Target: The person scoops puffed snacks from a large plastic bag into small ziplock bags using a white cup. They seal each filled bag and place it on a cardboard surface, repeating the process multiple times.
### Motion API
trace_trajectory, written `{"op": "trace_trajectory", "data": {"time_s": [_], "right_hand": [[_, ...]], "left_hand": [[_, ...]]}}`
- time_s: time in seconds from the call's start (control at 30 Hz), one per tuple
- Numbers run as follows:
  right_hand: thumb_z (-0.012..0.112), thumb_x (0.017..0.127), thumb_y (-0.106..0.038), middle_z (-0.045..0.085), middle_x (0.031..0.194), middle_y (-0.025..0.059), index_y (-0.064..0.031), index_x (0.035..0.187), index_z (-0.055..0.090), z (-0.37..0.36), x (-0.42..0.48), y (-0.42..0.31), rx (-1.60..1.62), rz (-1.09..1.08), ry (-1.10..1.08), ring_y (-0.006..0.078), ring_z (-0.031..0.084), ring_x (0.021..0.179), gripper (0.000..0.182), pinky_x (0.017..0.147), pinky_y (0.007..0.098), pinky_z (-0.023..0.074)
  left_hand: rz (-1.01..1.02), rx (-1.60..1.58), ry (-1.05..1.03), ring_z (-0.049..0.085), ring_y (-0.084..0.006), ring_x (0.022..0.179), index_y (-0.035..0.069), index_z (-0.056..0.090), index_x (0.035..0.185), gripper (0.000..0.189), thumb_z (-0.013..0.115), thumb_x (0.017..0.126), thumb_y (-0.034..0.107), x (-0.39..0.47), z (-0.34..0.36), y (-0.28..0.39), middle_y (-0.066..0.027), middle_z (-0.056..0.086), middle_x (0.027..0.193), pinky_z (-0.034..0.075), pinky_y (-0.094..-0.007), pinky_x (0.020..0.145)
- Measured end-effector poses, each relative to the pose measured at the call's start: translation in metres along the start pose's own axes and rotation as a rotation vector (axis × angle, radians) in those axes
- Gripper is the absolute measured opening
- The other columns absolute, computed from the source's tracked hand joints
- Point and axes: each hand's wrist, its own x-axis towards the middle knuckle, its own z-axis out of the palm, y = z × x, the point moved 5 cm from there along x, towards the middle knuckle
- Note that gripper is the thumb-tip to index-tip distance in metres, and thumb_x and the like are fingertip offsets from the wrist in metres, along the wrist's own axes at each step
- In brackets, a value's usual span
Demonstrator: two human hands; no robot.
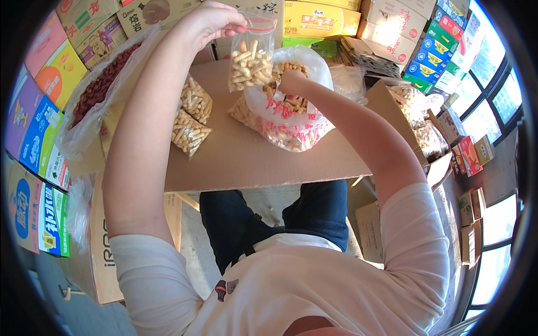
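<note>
My left hand (216,23) pinches the top edge of a clear zip bag (251,63) with a red seal line. The bag hangs upright over the cardboard surface and is partly filled with pale stick-shaped snacks. Over the mouth of a large white plastic bag (290,126) with red printing, my right hand (293,82) reaches down among similar snacks. Its fingertips are hidden, so whether they grip anything is unclear. To the left, two filled clear bags (195,101) of the sticks lie on the cardboard tabletop (260,168), one against the other.
At the left lies a long clear bag of dark red dates or similar dried fruit (101,86). An open carton (397,113) with packed bags stands right of the table. Flattened cardboard (370,56) and clear plastic bags (346,80) lie behind. Stacked product boxes (321,19) line the back.
</note>
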Motion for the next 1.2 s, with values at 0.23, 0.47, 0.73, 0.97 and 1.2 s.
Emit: {"op": "trace_trajectory", "data": {"time_s": [0.23,0.47,0.73,0.97,1.2], "right_hand": [[0.055,0.083,-0.009,0.069,0.082,0.0140,0.0007,0.085,0.066,0.011,0.015,0.010,-0.256,-0.499,-0.133,0.0191,0.069,0.074,0.014,0.060,0.0302,0.0547],[0.074,0.073,-0.016,0.070,0.080,0.0057,-0.0010,0.079,0.058,0.020,0.057,0.067,-0.364,-0.846,-0.073,0.0146,0.066,0.067,0.022,0.054,0.0306,0.0463],[0.055,0.081,0.002,0.061,0.088,0.0269,0.0126,0.091,0.055,-0.022,0.012,0.069,0.890,0.207,-0.143,0.0335,0.066,0.079,0.014,0.072,0.0378,0.0579],[0.053,0.087,-0.002,0.058,0.090,0.0306,0.0145,0.092,0.050,-0.068,-0.041,0.039,0.875,0.213,-0.074,0.0366,0.065,0.082,0.017,0.072,0.0390,0.0588],[0.051,0.091,-0.010,0.060,0.093,0.0302,0.0129,0.102,0.049,-0.118,-0.051,0.060,0.883,0.238,0.030,0.0339,0.065,0.082,0.026,0.071,0.0364,0.0586]], "left_hand": [[0.001,0.022,0.005,0.062,-0.0123,0.083,-0.008,0.051,0.117,0.045,0.066,0.080,0.010,-0.010,0.000,0.005,-0.0103,0.064,0.095,0.049,-0.0225,0.073],[0.020,0.013,-0.047,0.062,-0.0127,0.085,-0.008,0.050,0.117,0.046,0.067,0.079,0.011,-0.006,0.009,0.015,-0.0107,0.064,0.097,0.049,-0.0222,0.074],[0.020,0.024,-0.078,0.062,-0.0114,0.084,-0.007,0.052,0.116,0.045,0.068,0.078,0.011,-0.005,0.032,0.022,-0.0101,0.065,0.095,0.049,-0.0219,0.074],[0.011,-0.029,-0.107,0.062,-0.0112,0.084,-0.005,0.054,0.115,0.043,0.068,0.078,0.010,0.000,0.049,0.015,-0.0093,0.066,0.095,0.049,-0.0223,0.075],[0.025,-0.055,-0.164,0.063,-0.0121,0.082,-0.005,0.054,0.114,0.043,0.069,0.076,0.009,0.000,0.081,0.025,-0.0090,0.066,0.094,0.049,-0.0235,0.073]]}}
